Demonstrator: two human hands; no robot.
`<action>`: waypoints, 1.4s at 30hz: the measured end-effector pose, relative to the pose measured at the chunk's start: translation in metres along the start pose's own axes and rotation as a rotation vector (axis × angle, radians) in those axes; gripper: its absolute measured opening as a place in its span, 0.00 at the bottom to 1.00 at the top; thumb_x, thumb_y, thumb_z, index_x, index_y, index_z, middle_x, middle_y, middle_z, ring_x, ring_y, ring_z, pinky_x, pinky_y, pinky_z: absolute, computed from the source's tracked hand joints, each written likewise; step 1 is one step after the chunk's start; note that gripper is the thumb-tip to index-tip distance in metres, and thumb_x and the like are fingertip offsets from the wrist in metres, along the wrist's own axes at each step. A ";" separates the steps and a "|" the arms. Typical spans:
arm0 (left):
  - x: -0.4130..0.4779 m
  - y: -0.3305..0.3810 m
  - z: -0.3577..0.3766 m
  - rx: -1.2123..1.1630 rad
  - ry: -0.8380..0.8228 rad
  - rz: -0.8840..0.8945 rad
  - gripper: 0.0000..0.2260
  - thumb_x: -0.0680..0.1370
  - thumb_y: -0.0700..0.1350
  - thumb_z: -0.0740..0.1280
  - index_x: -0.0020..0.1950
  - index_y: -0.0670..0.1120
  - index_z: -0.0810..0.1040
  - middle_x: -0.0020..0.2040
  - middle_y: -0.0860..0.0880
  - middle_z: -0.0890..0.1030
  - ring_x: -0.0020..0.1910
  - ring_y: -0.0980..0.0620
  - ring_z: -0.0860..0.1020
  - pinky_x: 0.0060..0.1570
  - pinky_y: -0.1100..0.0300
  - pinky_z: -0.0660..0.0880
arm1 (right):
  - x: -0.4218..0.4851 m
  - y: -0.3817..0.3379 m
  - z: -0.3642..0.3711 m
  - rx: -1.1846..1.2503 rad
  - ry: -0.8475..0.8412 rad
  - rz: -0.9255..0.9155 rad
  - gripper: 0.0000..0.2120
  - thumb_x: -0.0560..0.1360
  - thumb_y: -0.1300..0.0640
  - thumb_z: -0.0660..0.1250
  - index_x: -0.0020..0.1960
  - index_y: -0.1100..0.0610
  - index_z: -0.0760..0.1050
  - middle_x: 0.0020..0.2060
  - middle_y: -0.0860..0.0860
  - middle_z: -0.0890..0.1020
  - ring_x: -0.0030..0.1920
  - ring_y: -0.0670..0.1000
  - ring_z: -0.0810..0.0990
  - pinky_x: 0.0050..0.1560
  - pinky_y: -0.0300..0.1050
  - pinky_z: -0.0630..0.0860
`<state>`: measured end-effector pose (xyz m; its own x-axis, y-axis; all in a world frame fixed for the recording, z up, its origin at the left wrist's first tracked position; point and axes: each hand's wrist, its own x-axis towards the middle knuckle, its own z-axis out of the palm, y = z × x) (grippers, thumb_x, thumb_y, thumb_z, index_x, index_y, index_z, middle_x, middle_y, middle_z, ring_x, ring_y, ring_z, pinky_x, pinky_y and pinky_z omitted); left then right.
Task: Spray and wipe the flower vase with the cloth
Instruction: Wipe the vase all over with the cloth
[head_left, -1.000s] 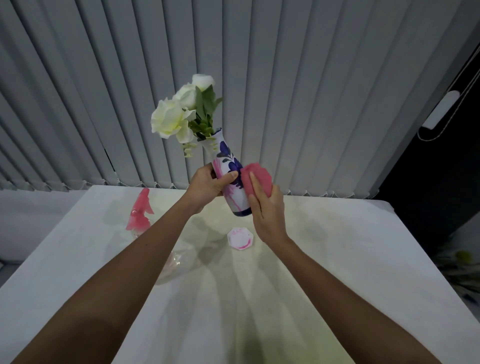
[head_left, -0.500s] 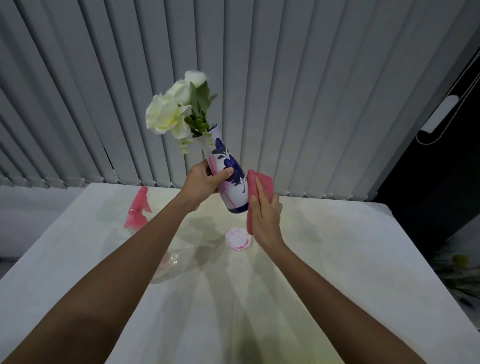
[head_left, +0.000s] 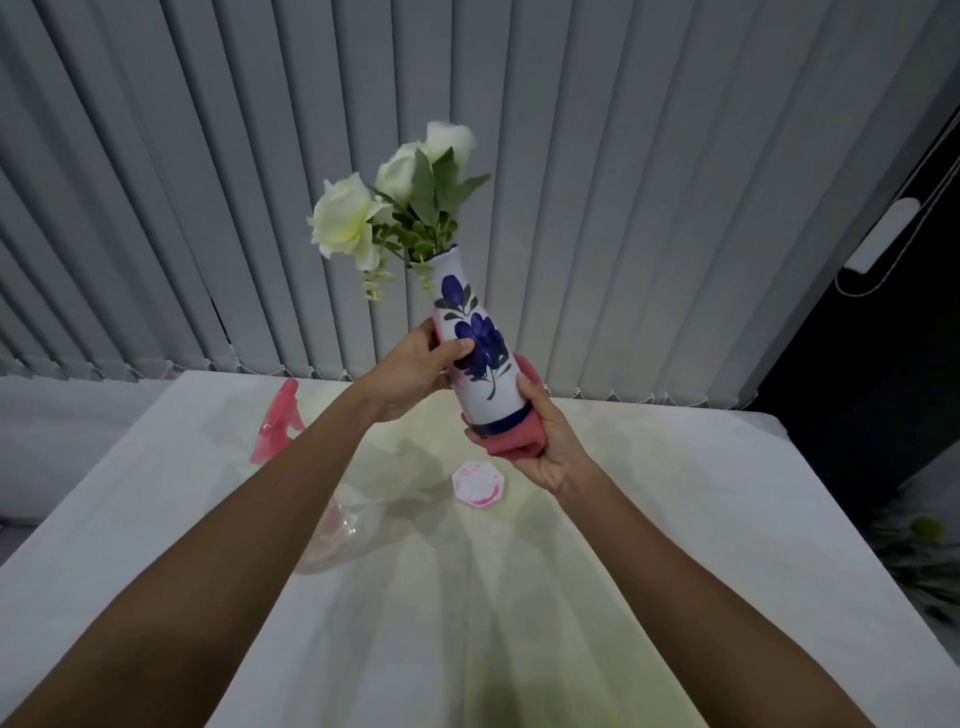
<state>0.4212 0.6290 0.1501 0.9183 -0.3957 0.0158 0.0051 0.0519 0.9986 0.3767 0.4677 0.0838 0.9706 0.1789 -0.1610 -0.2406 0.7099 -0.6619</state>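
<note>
Since a moment ago the cloth (head_left: 514, 439) has slid from the side of the vase (head_left: 480, 358) down to its base, and the vase has tipped so its mouth leans away and to the left. It is held in the air between the two hands, well above the table (head_left: 675, 519). The left hand (head_left: 415, 366) is closed around the vase's middle, thumb across the blue flower pattern. The right hand (head_left: 540, 441) is cupped shut under the base with the pink cloth bunched between palm and blue bottom band. White flowers (head_left: 358, 218) stand out of the mouth, up and left of the left hand.

To wipe well here, I judge the left hand should keep a firm hold while the right twists the cloth around the bottom rim, then works upward; pink smears near the left fingers look unwiped. Tilting further risks the flowers slipping out. Below the right hand lies a small coaster (head_left: 478, 484); the spray bottle (head_left: 275, 431) stands beyond the left forearm.
</note>
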 end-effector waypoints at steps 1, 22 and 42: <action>0.001 0.000 0.007 -0.008 0.063 0.011 0.12 0.80 0.41 0.62 0.64 0.45 0.69 0.56 0.46 0.80 0.53 0.49 0.80 0.53 0.55 0.79 | 0.001 0.003 0.001 -0.021 0.000 -0.046 0.24 0.75 0.55 0.67 0.70 0.45 0.68 0.65 0.58 0.75 0.54 0.63 0.79 0.51 0.63 0.79; 0.005 -0.007 0.021 -0.077 0.507 0.158 0.12 0.77 0.52 0.67 0.57 0.50 0.71 0.48 0.55 0.79 0.47 0.54 0.79 0.46 0.63 0.77 | -0.016 0.014 -0.016 -1.738 0.085 -1.079 0.21 0.81 0.44 0.54 0.74 0.42 0.60 0.63 0.58 0.72 0.54 0.53 0.74 0.49 0.47 0.78; -0.003 -0.002 0.016 -0.084 0.370 0.142 0.08 0.79 0.48 0.64 0.56 0.50 0.71 0.47 0.52 0.79 0.39 0.58 0.81 0.43 0.62 0.79 | -0.018 0.009 0.013 -1.522 0.192 -0.770 0.22 0.82 0.44 0.49 0.75 0.39 0.57 0.71 0.47 0.67 0.61 0.45 0.72 0.54 0.39 0.72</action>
<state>0.4116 0.6154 0.1490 0.9926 -0.0234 0.1190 -0.1136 0.1630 0.9801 0.3565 0.4800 0.0901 0.8659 -0.0261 0.4995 0.3556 -0.6703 -0.6514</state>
